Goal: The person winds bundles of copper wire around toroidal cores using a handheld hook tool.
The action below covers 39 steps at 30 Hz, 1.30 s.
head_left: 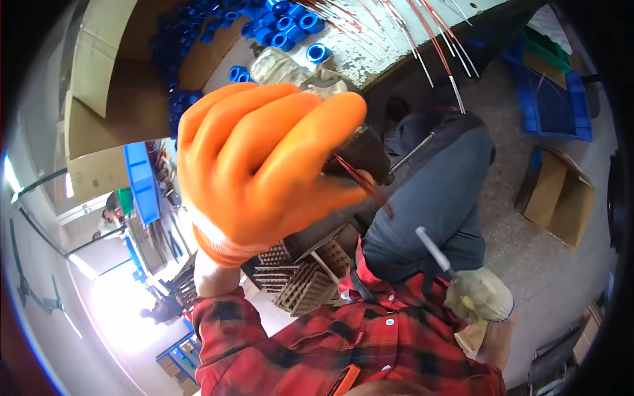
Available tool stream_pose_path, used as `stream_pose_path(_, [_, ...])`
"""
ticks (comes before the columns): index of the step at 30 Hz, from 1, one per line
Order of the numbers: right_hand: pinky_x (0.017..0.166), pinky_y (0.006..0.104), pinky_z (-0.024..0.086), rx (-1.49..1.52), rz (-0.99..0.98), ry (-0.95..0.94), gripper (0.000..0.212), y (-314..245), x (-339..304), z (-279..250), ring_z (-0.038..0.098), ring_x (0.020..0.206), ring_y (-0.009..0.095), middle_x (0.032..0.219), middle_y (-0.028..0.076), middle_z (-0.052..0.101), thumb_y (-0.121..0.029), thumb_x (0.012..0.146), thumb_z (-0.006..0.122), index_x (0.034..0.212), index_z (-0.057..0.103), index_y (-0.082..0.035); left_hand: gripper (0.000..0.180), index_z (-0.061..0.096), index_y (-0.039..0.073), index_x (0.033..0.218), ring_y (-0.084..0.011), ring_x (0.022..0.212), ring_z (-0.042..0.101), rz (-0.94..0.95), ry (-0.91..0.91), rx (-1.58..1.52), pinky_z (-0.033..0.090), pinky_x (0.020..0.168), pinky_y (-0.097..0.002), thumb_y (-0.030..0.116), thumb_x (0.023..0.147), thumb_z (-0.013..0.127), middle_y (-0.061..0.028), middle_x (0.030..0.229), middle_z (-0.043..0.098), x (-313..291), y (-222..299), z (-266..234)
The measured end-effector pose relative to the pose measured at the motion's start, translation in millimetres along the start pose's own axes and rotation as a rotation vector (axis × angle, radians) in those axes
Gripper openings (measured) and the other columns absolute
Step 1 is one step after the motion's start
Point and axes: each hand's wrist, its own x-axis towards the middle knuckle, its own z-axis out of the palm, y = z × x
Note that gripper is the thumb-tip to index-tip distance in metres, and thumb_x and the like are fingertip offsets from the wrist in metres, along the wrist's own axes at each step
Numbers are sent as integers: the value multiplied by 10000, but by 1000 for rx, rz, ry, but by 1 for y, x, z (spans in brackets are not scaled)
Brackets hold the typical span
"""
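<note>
My left hand [264, 158], in an orange rubber glove, is raised close in front, with its fingers curled and its thumb below. A thin dark red strip [356, 173] runs between thumb and index finger, its outer end blurred. Lower right, my right hand [482, 295], in a cream glove, is closed around a slim stick with a white shaft [432, 247]. The stick's kind does not show. Behind the orange glove, a slender metal rod [413, 157] juts from a dark fixture, which is partly hidden. A crumpled beige work glove [281, 67] lies near the bench edge.
Many blue ring-shaped fittings [282, 33] heap at the bench's left and inside a cardboard box [119, 99]. Thin red and white rods [422, 39] overhang the bench edge. Egg-carton trays [304, 287] stack below. Rightward stand a blue crate [555, 109] and an open carton [558, 198].
</note>
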Motion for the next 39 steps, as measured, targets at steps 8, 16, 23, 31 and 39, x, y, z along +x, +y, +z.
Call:
stream_pose_path(8, [493,347,490,-520,-178,420,287,-50,22,23,659,527,172,627,55,646,-288,1051,652,919,739,-47,602,819,68,1174,-239,906,756,-248,218,31,603,869,-378,272,648,1029,-52,1030,806,0,30,29])
stream_pose_path(16, [731,527,584,-1160,-618,503,228,-86,56,62,722,857,476,836,226,719,-316,1060,683,1087,756,-102,494,827,123,1198,-246,910,759,-401,-35,-30,565,874,-387,219,738,980,-51,1049,829,5,35,-10])
stream_pose_path(23, [553,311,507,-807,-814,525,262,-61,54,62,664,566,159,663,60,645,-252,1098,612,987,722,-42,276,850,142,1134,-241,828,730,-349,-125,25,555,809,-366,174,861,874,-47,1022,814,9,33,-16])
stream_pose_path(31, [661,310,565,-827,-800,436,261,-61,47,98,708,690,135,743,99,692,-258,1024,781,1189,786,-55,435,653,-6,1466,-243,1006,759,-908,374,-1409,610,980,-401,271,1133,611,-244,1352,737,-71,28,9])
stream_pose_path(39, [713,241,585,-759,-1397,790,257,-135,70,165,656,721,15,792,16,754,-105,920,915,1127,794,-11,322,724,-58,1324,-241,1102,762,-941,627,-1829,605,990,-377,126,1059,736,-171,1248,787,-73,60,32])
